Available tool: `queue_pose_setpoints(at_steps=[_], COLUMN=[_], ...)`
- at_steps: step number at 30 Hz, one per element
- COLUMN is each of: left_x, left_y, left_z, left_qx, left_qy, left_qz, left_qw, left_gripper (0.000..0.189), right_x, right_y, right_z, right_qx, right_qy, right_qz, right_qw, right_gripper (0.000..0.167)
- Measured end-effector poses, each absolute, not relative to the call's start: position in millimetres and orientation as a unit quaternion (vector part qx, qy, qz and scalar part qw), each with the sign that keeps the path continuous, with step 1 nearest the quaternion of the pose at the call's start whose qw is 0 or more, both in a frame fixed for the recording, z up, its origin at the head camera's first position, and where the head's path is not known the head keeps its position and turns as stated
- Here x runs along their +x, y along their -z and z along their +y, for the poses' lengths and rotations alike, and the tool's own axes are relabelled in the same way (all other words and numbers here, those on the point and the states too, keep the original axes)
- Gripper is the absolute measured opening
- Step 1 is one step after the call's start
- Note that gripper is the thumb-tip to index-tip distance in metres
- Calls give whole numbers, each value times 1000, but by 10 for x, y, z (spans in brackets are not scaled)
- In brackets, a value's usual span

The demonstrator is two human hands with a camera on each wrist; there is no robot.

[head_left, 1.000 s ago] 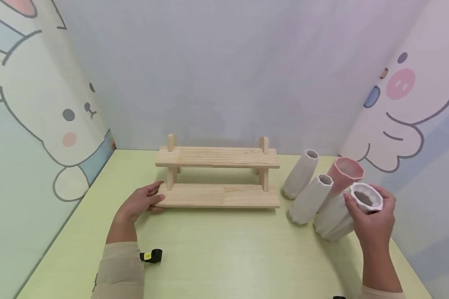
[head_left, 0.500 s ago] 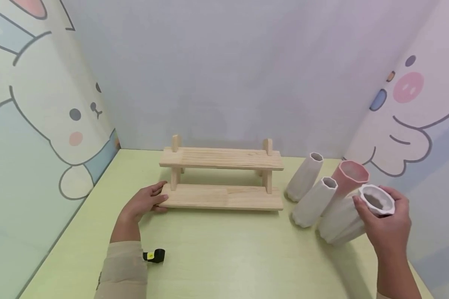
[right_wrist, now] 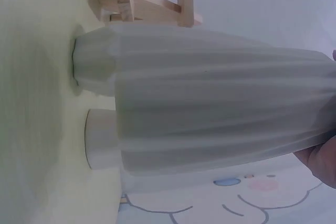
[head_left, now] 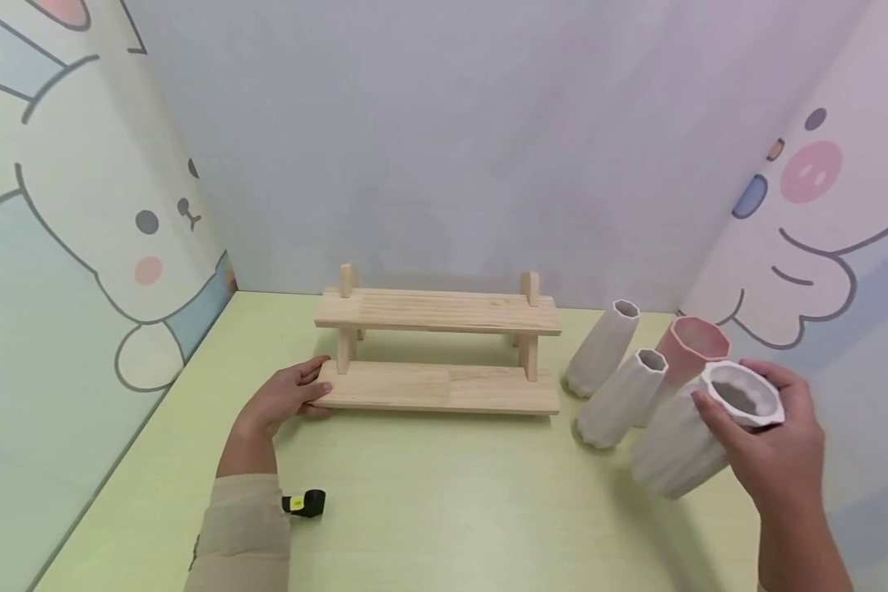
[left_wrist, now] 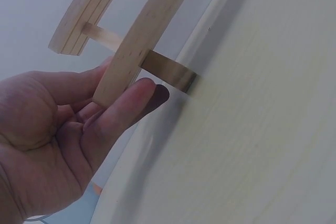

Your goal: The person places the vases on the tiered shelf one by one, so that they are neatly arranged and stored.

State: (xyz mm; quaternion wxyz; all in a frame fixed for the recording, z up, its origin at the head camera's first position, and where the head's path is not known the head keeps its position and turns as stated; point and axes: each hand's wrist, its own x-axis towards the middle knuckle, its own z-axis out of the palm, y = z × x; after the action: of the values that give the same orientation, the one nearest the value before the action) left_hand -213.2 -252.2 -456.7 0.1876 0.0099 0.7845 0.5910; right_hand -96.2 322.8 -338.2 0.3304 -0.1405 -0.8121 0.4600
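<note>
Newly lifted, the wide white vase (head_left: 677,444) points mouth-up, axis seemingly near-upright.

Left sleeve (head_left: 244,526) is beige, creased and straight-hemmed. Black fitting (head_left: 313,503) with yellow label (head_left: 297,503) projects at its inner side; thin dark line (head_left: 195,552) marks the outer edge.

A plain lilac-grey wall (head_left: 444,148) rises behind a pale yellow-green table (head_left: 451,501), between cartoon-printed side walls (head_left: 44,353).

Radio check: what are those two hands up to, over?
Left hand grips rack. Right hand holds wide vase, clear of table. Two slim vases stand between it and rack.
</note>
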Motion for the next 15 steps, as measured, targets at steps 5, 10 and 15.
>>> queue_pose_setpoints(at_steps=[5, 10, 15], left_x=[-2154, -2150, -2135], left_y=[4597, 4580, 4565], left_z=[-2527, -2531, -2535], left_qx=[4, 10, 15], left_qy=[-594, -590, -599], left_qz=[781, 785, 778], left_qw=[192, 188, 190], left_gripper=[77, 76, 75], right_x=[-978, -1022, -1064], right_y=[3363, 3357, 3355], right_z=[3120, 3020, 2915], right_qx=[-102, -73, -38], right_qy=[-468, -475, -475], right_qz=[-814, -816, -825], right_qw=[328, 320, 305], right_gripper=[65, 67, 67])
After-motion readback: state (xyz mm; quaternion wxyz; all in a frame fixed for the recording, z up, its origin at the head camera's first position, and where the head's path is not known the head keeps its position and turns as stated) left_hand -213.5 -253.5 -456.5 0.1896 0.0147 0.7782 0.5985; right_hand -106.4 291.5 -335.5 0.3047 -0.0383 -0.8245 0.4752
